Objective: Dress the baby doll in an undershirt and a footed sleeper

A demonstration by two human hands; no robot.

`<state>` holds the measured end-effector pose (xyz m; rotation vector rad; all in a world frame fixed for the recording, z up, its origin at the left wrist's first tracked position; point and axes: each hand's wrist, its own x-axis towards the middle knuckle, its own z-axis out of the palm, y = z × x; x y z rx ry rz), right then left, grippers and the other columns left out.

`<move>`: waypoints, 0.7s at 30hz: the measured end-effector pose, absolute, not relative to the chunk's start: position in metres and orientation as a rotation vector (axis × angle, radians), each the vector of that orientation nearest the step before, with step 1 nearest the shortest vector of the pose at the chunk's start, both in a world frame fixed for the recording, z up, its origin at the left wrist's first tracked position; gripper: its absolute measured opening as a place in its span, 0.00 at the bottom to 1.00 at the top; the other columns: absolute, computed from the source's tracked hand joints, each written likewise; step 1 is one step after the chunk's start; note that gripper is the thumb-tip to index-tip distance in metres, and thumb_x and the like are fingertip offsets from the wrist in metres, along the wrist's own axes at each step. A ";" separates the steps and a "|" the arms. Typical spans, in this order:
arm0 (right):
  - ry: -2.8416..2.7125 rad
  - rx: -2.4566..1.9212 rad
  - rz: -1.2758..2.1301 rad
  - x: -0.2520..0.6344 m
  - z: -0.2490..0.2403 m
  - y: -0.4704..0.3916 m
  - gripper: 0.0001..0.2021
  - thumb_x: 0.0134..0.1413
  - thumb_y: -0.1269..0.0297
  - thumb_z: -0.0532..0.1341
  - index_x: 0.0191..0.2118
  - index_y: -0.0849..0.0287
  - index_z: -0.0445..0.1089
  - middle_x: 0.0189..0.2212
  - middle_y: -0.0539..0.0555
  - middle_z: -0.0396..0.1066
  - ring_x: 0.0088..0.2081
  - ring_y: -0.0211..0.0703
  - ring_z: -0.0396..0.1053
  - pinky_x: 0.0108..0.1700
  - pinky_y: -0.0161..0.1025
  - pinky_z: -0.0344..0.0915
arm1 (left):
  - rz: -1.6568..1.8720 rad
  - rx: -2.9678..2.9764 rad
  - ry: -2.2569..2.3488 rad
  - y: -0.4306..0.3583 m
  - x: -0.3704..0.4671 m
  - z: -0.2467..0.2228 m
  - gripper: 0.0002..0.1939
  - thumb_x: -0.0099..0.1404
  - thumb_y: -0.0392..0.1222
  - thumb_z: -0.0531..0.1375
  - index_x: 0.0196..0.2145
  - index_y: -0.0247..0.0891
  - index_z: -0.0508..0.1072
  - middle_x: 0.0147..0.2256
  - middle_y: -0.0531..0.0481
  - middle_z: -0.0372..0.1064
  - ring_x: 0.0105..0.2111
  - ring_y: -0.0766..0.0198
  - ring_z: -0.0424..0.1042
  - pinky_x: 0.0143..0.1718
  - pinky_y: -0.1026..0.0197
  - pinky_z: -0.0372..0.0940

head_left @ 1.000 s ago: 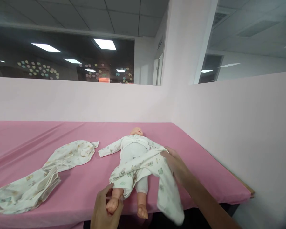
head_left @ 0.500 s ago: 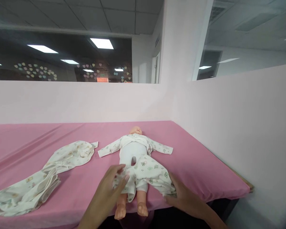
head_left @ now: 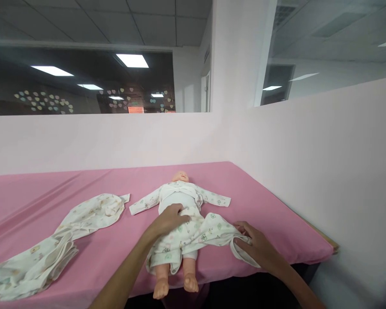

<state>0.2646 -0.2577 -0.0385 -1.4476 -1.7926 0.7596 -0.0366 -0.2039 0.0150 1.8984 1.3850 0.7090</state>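
A baby doll (head_left: 181,176) lies on its back, feet toward the near edge, in a white printed top (head_left: 151,201) bunched up at the chest. Printed pants (head_left: 218,227) lie across its belly and upper legs, one leg of them stretched out to the right. My left hand (head_left: 171,219) is closed on the cloth at the doll's waist. At the far end of the stretched leg, my right hand (head_left: 254,244) grips the cuff, its opening showing white inside. The doll's bare feet stick out below the cloth.
Another printed white garment (head_left: 93,210) lies crumpled on the left of the pink-covered table (head_left: 260,206). A pale wall (head_left: 116,139) with windows stands behind, and a second wall (head_left: 350,150) runs along the right. The table's near edge is just beyond the doll's feet.
My left hand has moved up to the waist and closed on the cloth. My right hand has moved slightly right and up, pulling the pant leg out straighter. The view has shifted a little.
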 end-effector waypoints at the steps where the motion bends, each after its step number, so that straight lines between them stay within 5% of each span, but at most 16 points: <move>1: -1.804 -1.458 0.764 0.266 -0.038 -0.257 0.19 0.53 0.58 0.59 0.50 0.56 0.68 0.45 0.55 0.72 0.47 0.50 0.69 0.48 0.44 0.64 | 0.757 1.786 1.343 -0.204 -0.039 0.019 0.14 0.56 0.50 0.62 0.26 0.38 0.63 0.24 0.56 0.58 0.24 0.67 0.55 0.24 0.64 0.48; 11: -1.772 -1.384 0.884 0.284 -0.020 -0.242 0.11 0.55 0.59 0.55 0.39 0.57 0.70 0.32 0.52 0.72 0.34 0.45 0.68 0.33 0.38 0.62 | 1.105 1.036 0.779 -0.188 -0.067 0.037 0.09 0.55 0.40 0.67 0.31 0.33 0.73 0.25 0.53 0.69 0.24 0.68 0.67 0.25 0.67 0.59; 16: -1.604 -1.345 0.845 0.299 -0.005 -0.226 0.11 0.54 0.59 0.54 0.39 0.57 0.69 0.35 0.53 0.73 0.37 0.47 0.70 0.38 0.41 0.64 | 1.125 0.925 0.682 -0.187 -0.076 0.028 0.06 0.56 0.35 0.66 0.31 0.33 0.72 0.24 0.55 0.69 0.22 0.70 0.67 0.24 0.68 0.60; 21: -1.532 -1.393 0.777 0.310 -0.020 -0.213 0.09 0.53 0.59 0.55 0.35 0.57 0.68 0.39 0.56 0.73 0.44 0.49 0.71 0.48 0.44 0.65 | 1.083 0.893 0.601 -0.190 -0.077 0.020 0.09 0.65 0.43 0.61 0.38 0.33 0.74 0.32 0.48 0.74 0.31 0.64 0.73 0.34 0.65 0.67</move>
